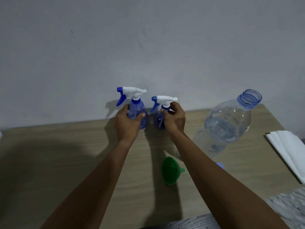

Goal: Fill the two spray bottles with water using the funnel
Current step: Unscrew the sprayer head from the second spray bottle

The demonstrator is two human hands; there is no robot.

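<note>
Two blue see-through spray bottles with white-and-blue trigger heads stand upright at the back of the wooden table (pixel 66 154), against the wall. My left hand (pixel 127 123) grips the body of the left spray bottle (pixel 136 107). My right hand (pixel 175 119) curls round the neck of the right spray bottle (pixel 158 119), just under its head. A green funnel (pixel 170 171) lies on its side nearer to me, between my forearms. A large clear water bottle (pixel 226 124), uncapped and partly filled, stands to the right.
A blue bottle cap (pixel 220 165) peeks out beside my right forearm. Folded white paper towels (pixel 290 151) lie at the table's right edge. A grey wall rises directly behind the bottles. Patterned grey cloth shows at the bottom right.
</note>
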